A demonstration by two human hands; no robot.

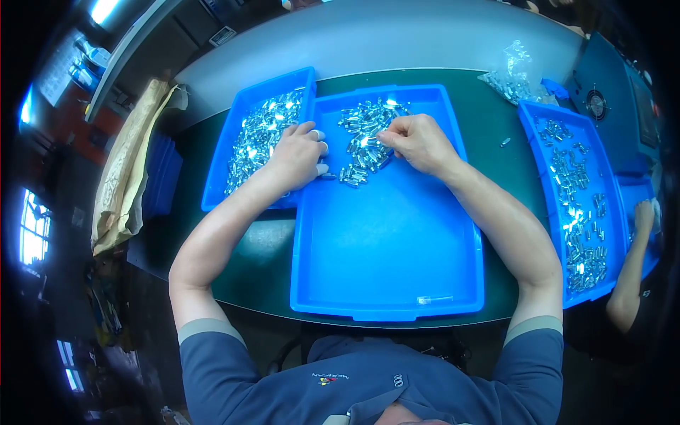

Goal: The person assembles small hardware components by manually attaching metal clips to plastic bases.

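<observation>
My right hand [421, 145] reaches over a heap of small shiny metal cylinders [365, 145] in the middle blue tray [386, 241]. Its thumb and index finger pinch together at the heap, apparently on one of the cylinders. My left hand [297, 157] is above the wall shared by the middle tray and the left blue tray [221, 185], its fingers curled and white covers on several fingertips. A dark little cylinder [328, 176] shows right at its lowest fingertip. My left palm is hidden. Many more metal cylinders [265, 134] fill the left tray.
A clear plastic tube [434, 299] lies in the middle tray's near corner. On the green tabletop [489, 184] are a lone cylinder [505, 142] and a clear bag of parts [516, 81]. Right of them stands another blue tray of cylinders [615, 244]; beyond it is a co-worker's hand [644, 216].
</observation>
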